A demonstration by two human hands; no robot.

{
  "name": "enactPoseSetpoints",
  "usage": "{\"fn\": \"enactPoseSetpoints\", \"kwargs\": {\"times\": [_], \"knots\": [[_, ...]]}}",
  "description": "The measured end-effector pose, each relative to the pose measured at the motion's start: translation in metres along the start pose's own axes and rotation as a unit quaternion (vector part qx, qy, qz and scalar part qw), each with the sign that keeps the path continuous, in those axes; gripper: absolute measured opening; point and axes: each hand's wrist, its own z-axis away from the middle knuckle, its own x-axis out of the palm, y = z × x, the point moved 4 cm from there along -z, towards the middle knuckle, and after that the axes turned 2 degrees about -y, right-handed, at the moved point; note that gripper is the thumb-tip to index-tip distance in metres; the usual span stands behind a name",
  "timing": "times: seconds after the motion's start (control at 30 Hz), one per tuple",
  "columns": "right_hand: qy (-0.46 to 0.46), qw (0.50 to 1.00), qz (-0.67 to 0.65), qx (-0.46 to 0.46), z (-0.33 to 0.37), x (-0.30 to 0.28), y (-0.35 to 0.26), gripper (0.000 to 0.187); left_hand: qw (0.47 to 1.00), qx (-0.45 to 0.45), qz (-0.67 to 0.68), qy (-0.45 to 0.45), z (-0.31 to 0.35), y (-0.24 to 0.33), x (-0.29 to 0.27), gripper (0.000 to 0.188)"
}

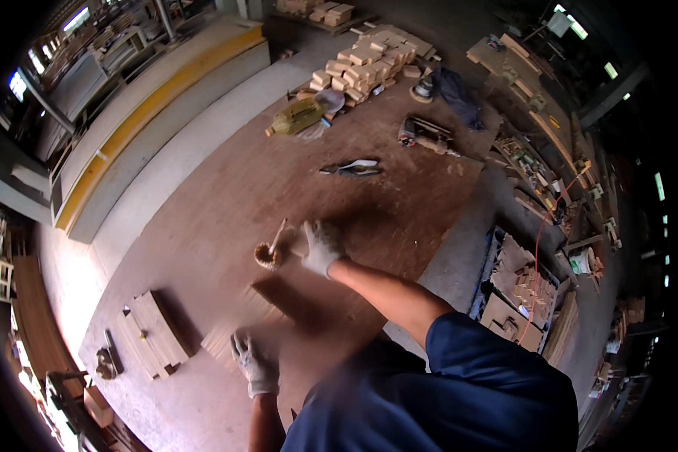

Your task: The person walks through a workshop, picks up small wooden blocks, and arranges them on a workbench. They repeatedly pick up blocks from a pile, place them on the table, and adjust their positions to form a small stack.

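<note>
My left hand (256, 367), in a pale work glove, is at the near end of a light wooden piece (242, 320) blurred by motion. Its fingers are stretched out beside the wood; whether they touch it is unclear. My right hand (322, 248), gloved too, reaches over the brown tabletop (226, 203) with fingers apart and nothing visible in them. Just left of it lies a curled, ridged tan strip (266, 258) with a thin pale stick-like part (280, 232); its kind I cannot make out.
A slatted wooden panel (154, 335) lies left, beside a small dark metal tool (108, 358). Farther off are pliers-like tools (352, 167), a power tool (429, 137), a yellowish plastic bottle (297, 117) and stacked wood blocks (369, 64). Wood scraps fill a bin (516, 290) at right.
</note>
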Motion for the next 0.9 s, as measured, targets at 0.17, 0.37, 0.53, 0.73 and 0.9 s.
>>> {"fn": "enactPoseSetpoints", "kwargs": {"times": [0.17, 0.37, 0.53, 0.73, 0.9], "knots": [[-0.062, 0.997, -0.007, -0.034, 0.062, -0.025, 0.015, 0.072, 1.0, -0.021, 0.004, -0.006, -0.001, 0.007, -0.005, 0.09], [-0.001, 0.999, -0.016, -0.042, 0.1, -0.019, 0.008, 0.071, 1.0, -0.018, -0.007, -0.001, 0.001, 0.0, -0.004, 0.089], [0.024, 0.998, -0.044, -0.025, 0.104, -0.005, 0.011, 0.07, 1.0, -0.025, -0.011, 0.001, 0.002, 0.0, -0.005, 0.09], [-0.023, 0.995, -0.031, 0.087, 0.144, -0.004, 0.029, 0.114, 0.998, 0.0, -0.001, 0.062, 0.001, -0.001, 0.0, 0.072], [-0.055, 0.991, 0.098, 0.075, 0.199, -0.004, 0.081, 0.101, 0.998, -0.01, 0.015, 0.055, 0.001, 0.009, -0.009, 0.075]]}}
